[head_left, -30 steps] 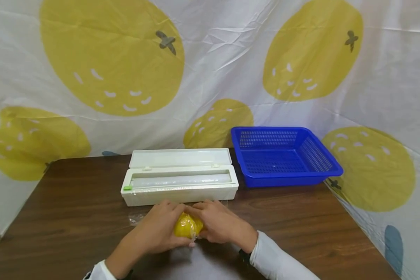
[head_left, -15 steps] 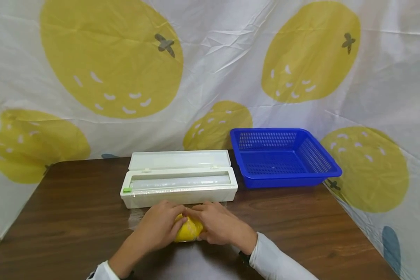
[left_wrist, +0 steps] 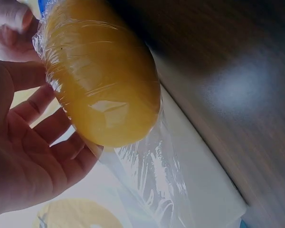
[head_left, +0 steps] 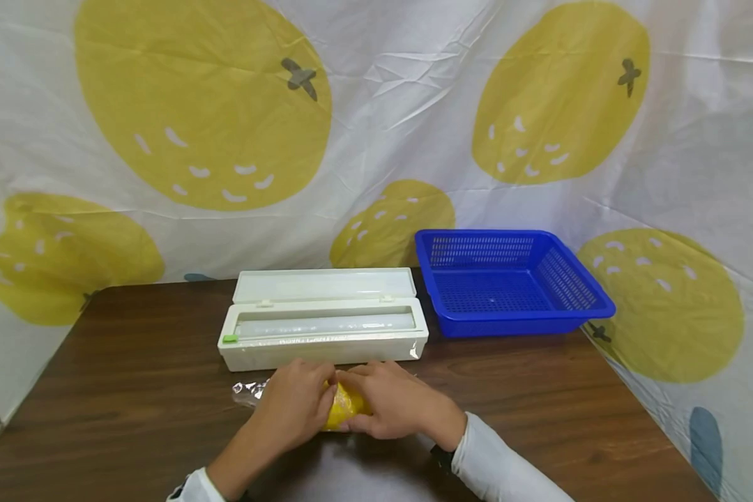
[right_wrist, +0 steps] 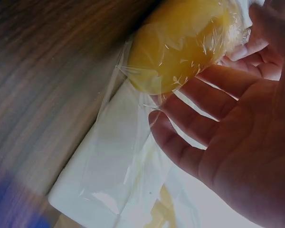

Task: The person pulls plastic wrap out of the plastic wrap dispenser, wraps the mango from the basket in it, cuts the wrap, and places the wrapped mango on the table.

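Note:
A smooth, oval yellow fruit lies on the table in front of the film box, with clear cling film drawn tight over it. My left hand holds it from the left, thumb on the near face and fingers behind. From the other side my right hand grips it, fingers curved along the far face. Both sets of fingertips meet in the film at the top. Loose film trails beyond the fruit in both wrist views, over the white box.
The white cling film box stands just beyond the hands, its lid raised, a roll inside and a green slider at left. A blue plastic basket stands at the back right on the brown wooden table. A fruit-print cloth hangs behind.
The left thumb has moved onto the near face of the fruit, and the right thumb has come forward over it. Loose film on the left has bunched up. Box and basket have stayed put.

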The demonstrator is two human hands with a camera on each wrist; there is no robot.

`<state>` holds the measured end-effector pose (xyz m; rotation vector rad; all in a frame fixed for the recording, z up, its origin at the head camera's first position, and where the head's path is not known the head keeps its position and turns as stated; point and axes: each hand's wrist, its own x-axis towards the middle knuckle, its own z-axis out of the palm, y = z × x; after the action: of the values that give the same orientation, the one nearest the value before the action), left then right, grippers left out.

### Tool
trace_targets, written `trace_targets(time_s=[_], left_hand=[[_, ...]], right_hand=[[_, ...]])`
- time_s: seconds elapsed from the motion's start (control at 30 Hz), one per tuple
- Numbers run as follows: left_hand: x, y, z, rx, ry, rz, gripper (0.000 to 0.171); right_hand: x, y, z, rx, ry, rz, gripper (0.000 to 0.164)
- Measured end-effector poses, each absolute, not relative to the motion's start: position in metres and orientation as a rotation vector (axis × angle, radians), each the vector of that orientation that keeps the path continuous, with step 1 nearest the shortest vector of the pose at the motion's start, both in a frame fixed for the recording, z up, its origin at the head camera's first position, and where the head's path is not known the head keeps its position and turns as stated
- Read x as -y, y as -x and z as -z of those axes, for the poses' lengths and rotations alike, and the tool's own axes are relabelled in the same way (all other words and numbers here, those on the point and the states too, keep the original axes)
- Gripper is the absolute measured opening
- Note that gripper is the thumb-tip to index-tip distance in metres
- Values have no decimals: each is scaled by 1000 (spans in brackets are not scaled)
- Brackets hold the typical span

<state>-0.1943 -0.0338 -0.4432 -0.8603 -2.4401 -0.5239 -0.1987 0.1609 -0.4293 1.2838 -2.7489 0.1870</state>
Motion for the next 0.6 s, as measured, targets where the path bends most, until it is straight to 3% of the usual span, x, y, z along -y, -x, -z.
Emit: trace_targets(time_s=[0.27,0.6], left_hand=[[37,194,442,2453,916,517,9],[42,198,443,2467,972,527,18]], right_hand=[[-160,205,434,2662,-1291,-308,36],[-162,207,437,2754,-1161,-449,38]])
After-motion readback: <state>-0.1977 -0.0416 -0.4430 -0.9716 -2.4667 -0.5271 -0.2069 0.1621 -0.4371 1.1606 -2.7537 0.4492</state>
